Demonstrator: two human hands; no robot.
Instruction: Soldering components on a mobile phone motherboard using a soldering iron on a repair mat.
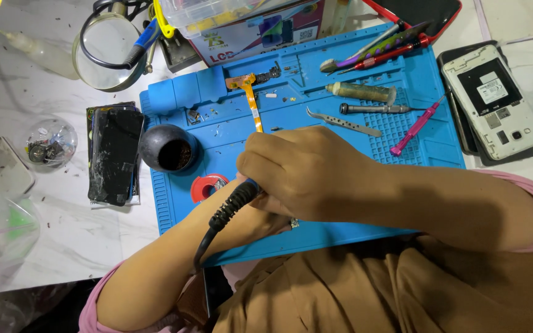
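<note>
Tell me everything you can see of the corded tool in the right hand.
The corded tool is mostly hidden inside the right hand, which is closed around it. What shows is a bit of blue handle and a ribbed black strain relief coming out of the fist toward lower left, then a black cable curving down across the left forearm. Its tip is out of sight behind the hand. It is held over the blue work mat, beside a red solder spool.
</note>
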